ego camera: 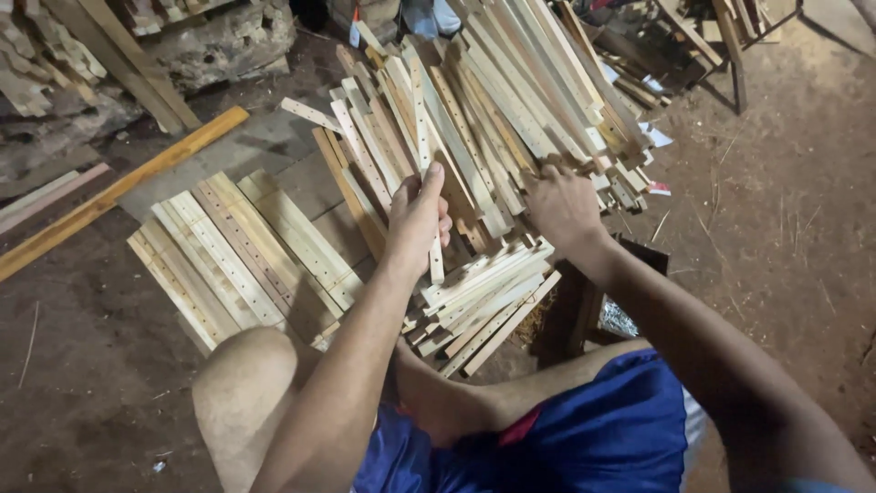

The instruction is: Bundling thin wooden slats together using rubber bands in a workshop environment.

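My left hand [418, 219] is closed around a long pale wooden slat [422, 128] that sticks up out of a big heap of slats [511, 100] in front of me. My right hand [561, 208] reaches into the same heap at its near right side, fingers buried among the slat ends, so its grip is hidden. Below both hands lies a smaller bundle of short slats [488, 297]. My bare knee [242, 388] and blue shorts [602, 429] fill the lower part of the view.
A neat row of flat drilled slats [233, 251] lies on the dirt floor to the left. A long orange-brown plank [119, 187] runs diagonally at far left. More scrap wood [137, 36] is stacked at the back left, and a wooden stand [730, 46] is at the back right.
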